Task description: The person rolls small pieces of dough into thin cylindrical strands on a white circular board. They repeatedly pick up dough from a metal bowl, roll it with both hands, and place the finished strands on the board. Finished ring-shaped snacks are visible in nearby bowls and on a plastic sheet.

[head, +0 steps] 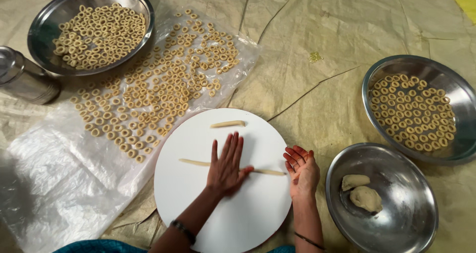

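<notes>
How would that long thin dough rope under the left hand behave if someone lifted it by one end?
The dough rope is very thin and long under the left hand, so it would probably sag and droop, not stay straight. It looks soft like the dough lumps in the bowl, so it may stretch or tear. Being round, it likely rolls easily on the smooth white board.

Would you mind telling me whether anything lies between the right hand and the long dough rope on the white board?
Nothing visible does. The right hand is held palm-up just beside the dough rope's right end, with only bare white board between them. The left hand already presses flat on the rope's middle.
</notes>
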